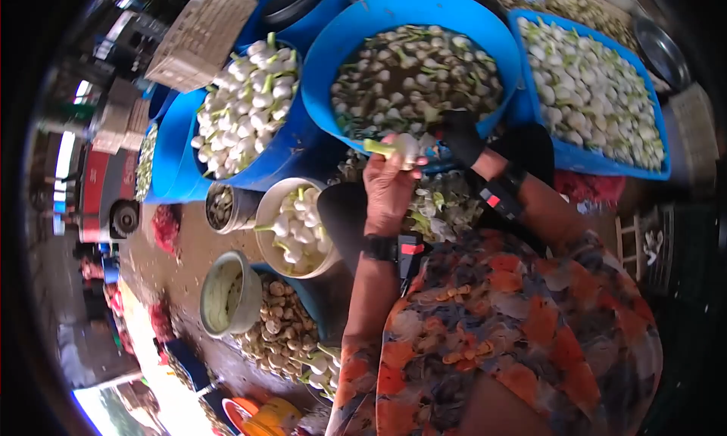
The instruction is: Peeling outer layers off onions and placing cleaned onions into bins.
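My left hand [389,186] is bare and grips a white garlic bulb [408,150] with a short green stem, held over the near rim of a large round blue tub [321,89]. Dark water and many garlic bulbs [392,72] fill that tub. My right hand [463,138] wears a dark glove and is just right of the bulb, over the same rim; its fingers are in shadow, and whether they hold anything cannot be told. Below my hands, between my knees, lies a heap of loose peelings [440,209].
A blue barrel [284,146] heaped with garlic is at the left, a blue rectangular tub [596,158] of garlic at the right. At the lower left are a cream bucket [264,226] holding bulbs, a tilted pale bucket [230,294] and unpeeled bulbs [278,328]. Woven baskets [199,33] stand upper left.
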